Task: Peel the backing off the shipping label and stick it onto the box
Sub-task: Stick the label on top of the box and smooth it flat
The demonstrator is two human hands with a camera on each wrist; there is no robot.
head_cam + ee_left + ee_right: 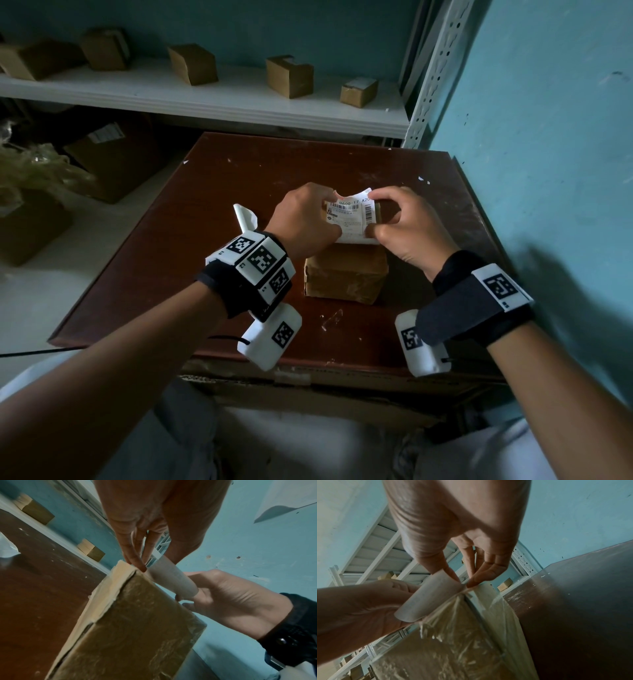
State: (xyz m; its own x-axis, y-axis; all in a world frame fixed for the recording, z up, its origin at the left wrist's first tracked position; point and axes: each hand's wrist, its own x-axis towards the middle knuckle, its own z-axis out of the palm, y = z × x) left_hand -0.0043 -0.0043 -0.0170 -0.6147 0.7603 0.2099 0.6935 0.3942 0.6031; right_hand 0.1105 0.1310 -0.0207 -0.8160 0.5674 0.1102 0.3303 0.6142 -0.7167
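Brown table (212,240) has bare room left of the box (346,277) and along the near edge, apart from small clear scraps (330,318) just in front of the box. A curled white paper piece (245,217) lies on the left side, close to the left hand (305,219). Both hands crowd the top of the box, left and right hand (404,222) pinching the label (352,216) over it, so the top is blocked. Right side is tight: blue wall (548,137) runs along the table edge. Behind the table the white shelf (239,102) with small cartons (289,77) closes the far side. Far table strip is bare.
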